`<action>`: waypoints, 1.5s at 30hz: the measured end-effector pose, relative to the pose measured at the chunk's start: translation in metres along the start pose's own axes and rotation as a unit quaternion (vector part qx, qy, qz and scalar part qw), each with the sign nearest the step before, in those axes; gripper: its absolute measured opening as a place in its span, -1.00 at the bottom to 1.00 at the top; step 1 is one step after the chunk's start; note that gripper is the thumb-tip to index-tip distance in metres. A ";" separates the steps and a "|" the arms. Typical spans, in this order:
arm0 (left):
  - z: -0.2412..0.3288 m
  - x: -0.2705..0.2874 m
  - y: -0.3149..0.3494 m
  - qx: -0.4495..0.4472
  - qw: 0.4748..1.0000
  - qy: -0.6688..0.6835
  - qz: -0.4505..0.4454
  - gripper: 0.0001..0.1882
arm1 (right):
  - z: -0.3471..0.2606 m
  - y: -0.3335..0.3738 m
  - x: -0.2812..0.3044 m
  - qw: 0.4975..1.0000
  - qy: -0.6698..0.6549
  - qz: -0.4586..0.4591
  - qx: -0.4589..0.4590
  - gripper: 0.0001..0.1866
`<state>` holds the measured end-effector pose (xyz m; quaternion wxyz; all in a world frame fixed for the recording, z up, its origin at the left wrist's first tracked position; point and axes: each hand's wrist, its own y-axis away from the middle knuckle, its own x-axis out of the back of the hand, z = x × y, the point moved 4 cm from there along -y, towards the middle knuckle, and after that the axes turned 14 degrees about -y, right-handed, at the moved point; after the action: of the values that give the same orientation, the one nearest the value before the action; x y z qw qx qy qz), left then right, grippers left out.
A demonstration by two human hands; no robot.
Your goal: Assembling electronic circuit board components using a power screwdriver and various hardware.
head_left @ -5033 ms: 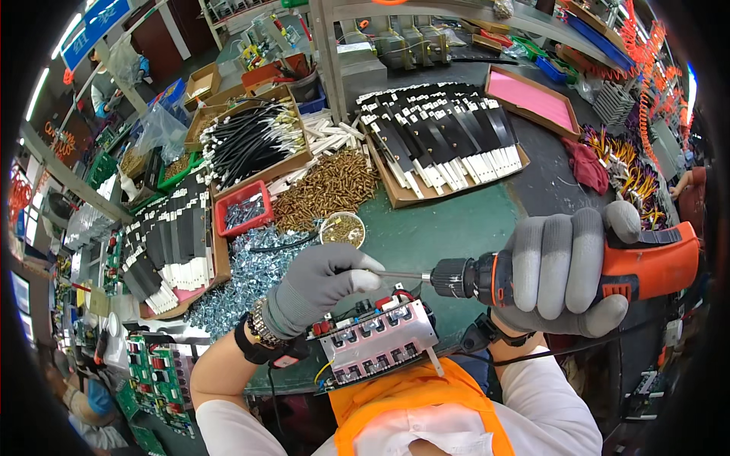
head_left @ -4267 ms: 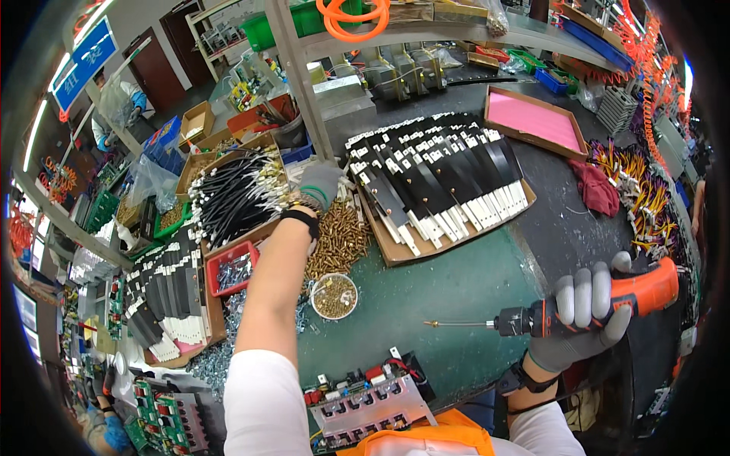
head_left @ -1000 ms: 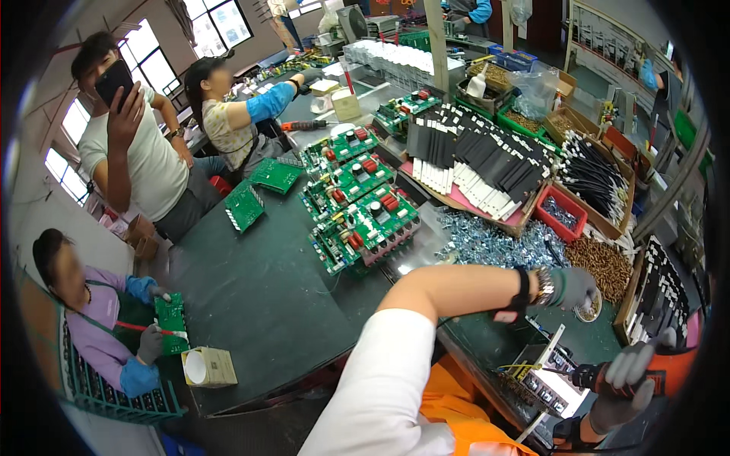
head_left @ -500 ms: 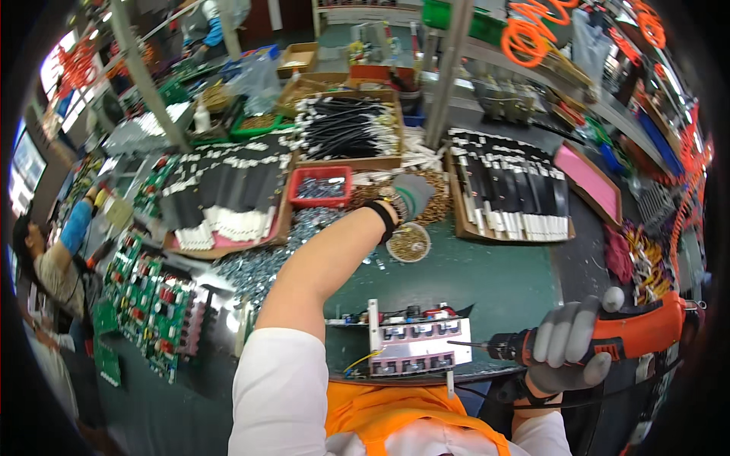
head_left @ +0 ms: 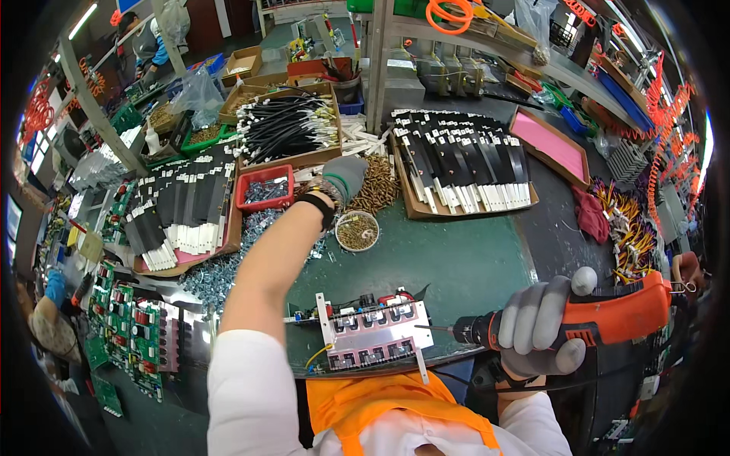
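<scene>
My gloved left hand reaches over a pile of brass-coloured screw-like parts; its fingertips are hidden, so I cannot tell whether it grips any. Just nearer stands a round white tub of small brass-coloured screws. My gloved right hand is wrapped round an orange-and-black power screwdriver. Its thin bit points left, the tip over the right end of a silver metal plate fitted with black components. That assembly lies at the bench's near edge, with a circuit board along its far side and a yellow wire at its left.
A red bin of metal parts stands beside loose silver clips. Boxes hold black-and-white strips and black cables. Green circuit boards stand at left. Wire bundles lie at right. Another person works at far left.
The view has swung right, so the bench appears farther left. My left hand stays over the brass-coloured pile. My right hand still holds the screwdriver, and the metal assembly appears slightly more tilted.
</scene>
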<state>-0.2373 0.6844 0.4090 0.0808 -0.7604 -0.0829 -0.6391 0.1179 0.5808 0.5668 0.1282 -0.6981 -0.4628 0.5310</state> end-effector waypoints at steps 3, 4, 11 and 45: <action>0.012 0.038 0.045 -0.032 0.960 0.274 0.046 -0.84 | -0.004 -0.009 0.000 1.000 0.025 -0.018 0.005 -0.32; 0.018 0.055 0.074 -0.049 0.930 0.363 0.038 -0.84 | -0.005 -0.012 -0.002 0.999 0.021 -0.016 0.043 -0.33; 0.068 0.104 0.230 -0.087 0.841 0.528 -0.077 -0.78 | -0.002 -0.029 -0.020 0.992 -0.002 -0.061 0.106 -0.32; 0.018 0.001 0.263 -0.045 0.874 0.481 -0.056 -0.57 | 0.141 -0.032 -0.036 0.980 0.058 0.008 -0.188 -0.33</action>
<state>-0.1595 0.4328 0.4019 0.0405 -0.3559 -0.0476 -0.9324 -0.0203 0.5259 0.5539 0.0168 -0.7433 -0.5405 0.3938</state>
